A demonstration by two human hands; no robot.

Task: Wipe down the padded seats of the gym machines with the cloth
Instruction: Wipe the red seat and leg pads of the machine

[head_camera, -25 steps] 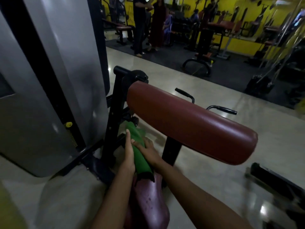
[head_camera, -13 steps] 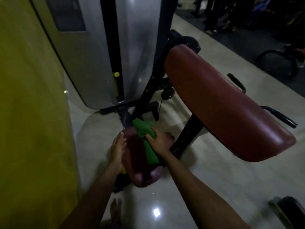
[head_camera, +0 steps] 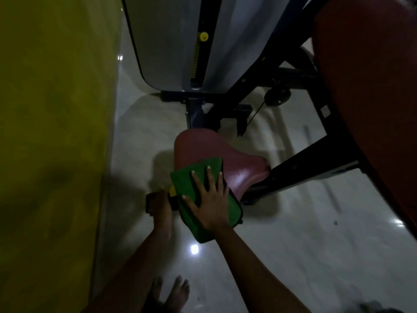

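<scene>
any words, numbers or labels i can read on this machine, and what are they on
Nothing here can be read.
Markings on the yellow strip of the weight stack cover: too blurred.
Mark on the yellow knob: too blurred.
Print on the pale sticker on the black frame: too small.

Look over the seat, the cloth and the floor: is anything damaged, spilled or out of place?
Nothing stands out. The green cloth lies flat on the maroon seat under the right hand, the visible padding shows no tears, and the floor shows only light reflections.
</scene>
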